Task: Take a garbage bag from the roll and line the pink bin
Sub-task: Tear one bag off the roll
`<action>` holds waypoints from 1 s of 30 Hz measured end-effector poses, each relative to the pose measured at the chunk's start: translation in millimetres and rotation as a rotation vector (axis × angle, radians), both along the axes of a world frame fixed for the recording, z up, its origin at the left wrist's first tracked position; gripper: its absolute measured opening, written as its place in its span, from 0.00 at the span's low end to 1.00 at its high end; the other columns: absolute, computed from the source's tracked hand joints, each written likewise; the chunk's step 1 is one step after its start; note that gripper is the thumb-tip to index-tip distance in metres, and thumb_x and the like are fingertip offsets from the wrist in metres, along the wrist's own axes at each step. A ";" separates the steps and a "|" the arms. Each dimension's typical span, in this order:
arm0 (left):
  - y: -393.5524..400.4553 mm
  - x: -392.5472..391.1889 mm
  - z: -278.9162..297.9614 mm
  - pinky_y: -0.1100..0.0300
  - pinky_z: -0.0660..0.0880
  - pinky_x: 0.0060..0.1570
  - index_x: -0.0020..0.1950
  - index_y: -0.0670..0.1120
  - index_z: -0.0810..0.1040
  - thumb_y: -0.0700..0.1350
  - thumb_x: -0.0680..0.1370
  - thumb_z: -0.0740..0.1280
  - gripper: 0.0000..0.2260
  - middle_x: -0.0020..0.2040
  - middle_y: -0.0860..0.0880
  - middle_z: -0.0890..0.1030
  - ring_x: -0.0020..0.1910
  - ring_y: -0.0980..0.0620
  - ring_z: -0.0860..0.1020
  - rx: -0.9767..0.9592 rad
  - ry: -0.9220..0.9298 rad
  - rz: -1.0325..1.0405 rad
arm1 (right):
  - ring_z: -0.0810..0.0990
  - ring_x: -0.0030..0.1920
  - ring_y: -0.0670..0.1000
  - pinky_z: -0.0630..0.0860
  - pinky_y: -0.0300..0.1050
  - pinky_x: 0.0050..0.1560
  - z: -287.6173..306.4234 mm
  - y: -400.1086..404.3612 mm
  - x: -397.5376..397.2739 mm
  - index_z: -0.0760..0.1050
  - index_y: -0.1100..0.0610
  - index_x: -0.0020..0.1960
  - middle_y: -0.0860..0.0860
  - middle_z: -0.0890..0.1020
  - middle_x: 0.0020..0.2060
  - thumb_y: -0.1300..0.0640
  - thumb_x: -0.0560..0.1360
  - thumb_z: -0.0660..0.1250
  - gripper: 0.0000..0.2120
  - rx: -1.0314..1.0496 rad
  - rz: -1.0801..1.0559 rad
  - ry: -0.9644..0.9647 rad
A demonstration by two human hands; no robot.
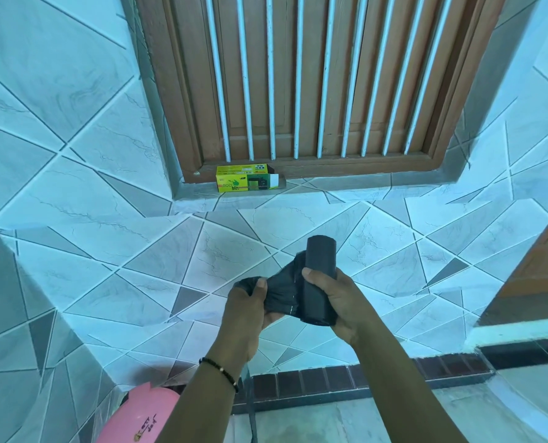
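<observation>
My right hand [333, 302] grips a black roll of garbage bags [320, 270], held upright in front of the tiled wall. My left hand [250, 308] is closed on the loose end of a black bag [280, 290], which stretches between the two hands. A pale perforation line shows on the bag beside the roll. The pink bin [138, 417] stands at the bottom left, partly hidden by my left forearm.
A yellow-green bag box [247, 182] lies on the window ledge below a brown wooden window with white bars [298, 91]. Tiled wall surrounds it. A dark brick-pattern skirting [346, 383] runs along the floor, and a wooden door edge [547, 266] is at right.
</observation>
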State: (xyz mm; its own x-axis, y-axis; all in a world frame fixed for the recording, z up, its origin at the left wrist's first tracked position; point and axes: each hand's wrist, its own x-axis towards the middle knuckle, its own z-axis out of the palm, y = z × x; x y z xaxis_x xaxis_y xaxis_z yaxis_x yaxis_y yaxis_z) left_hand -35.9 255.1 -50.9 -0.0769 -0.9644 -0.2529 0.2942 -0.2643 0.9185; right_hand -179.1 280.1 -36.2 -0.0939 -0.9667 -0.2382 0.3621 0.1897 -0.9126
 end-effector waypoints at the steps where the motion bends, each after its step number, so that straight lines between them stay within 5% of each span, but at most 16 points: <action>1: -0.4 -0.2 -0.6 0.62 0.80 0.33 0.48 0.40 0.76 0.41 0.81 0.58 0.09 0.46 0.42 0.82 0.41 0.48 0.82 0.003 -0.018 -0.002 | 0.81 0.42 0.56 0.78 0.48 0.32 0.8 0.1 0.4 0.74 0.58 0.56 0.57 0.82 0.46 0.58 0.72 0.70 0.14 0.003 0.013 0.003; 10: 5.7 -12.1 5.7 0.67 0.73 0.23 0.41 0.42 0.73 0.41 0.82 0.56 0.12 0.36 0.45 0.76 0.32 0.53 0.74 0.055 0.105 -0.011 | 0.79 0.35 0.53 0.75 0.42 0.28 -1.9 -6.8 11.0 0.74 0.60 0.51 0.58 0.79 0.41 0.58 0.72 0.68 0.10 0.052 0.116 -0.130; 15: 3.4 -13.1 4.0 0.66 0.75 0.24 0.42 0.41 0.74 0.41 0.82 0.56 0.12 0.38 0.44 0.78 0.35 0.51 0.76 0.115 0.203 -0.031 | 0.79 0.33 0.53 0.76 0.41 0.28 -2.5 -7.9 14.9 0.75 0.61 0.48 0.57 0.79 0.37 0.60 0.72 0.68 0.07 0.063 0.110 -0.182; 22: 2.5 -11.0 1.8 0.72 0.64 0.16 0.36 0.42 0.68 0.39 0.82 0.54 0.15 0.20 0.51 0.72 0.16 0.60 0.69 0.177 0.230 -0.096 | 0.78 0.29 0.56 0.79 0.46 0.29 -3.3 -6.6 14.0 0.71 0.65 0.52 0.61 0.76 0.33 0.62 0.73 0.68 0.11 0.081 0.199 -0.256; 26: -0.1 -5.6 -8.0 0.62 0.76 0.26 0.44 0.41 0.74 0.43 0.82 0.57 0.11 0.31 0.45 0.81 0.27 0.53 0.78 0.160 0.144 -0.060 | 0.77 0.27 0.53 0.77 0.43 0.27 -3.8 -6.2 6.6 0.71 0.64 0.50 0.59 0.77 0.32 0.63 0.73 0.67 0.08 0.079 0.147 -0.224; 30: 0.8 1.5 -14.5 0.51 0.75 0.55 0.51 0.41 0.79 0.61 0.74 0.62 0.23 0.45 0.42 0.84 0.48 0.46 0.80 0.268 0.231 -0.131 | 0.77 0.28 0.54 0.77 0.44 0.29 -1.2 -4.8 -3.2 0.72 0.63 0.49 0.58 0.79 0.33 0.60 0.70 0.68 0.11 0.047 0.172 -0.176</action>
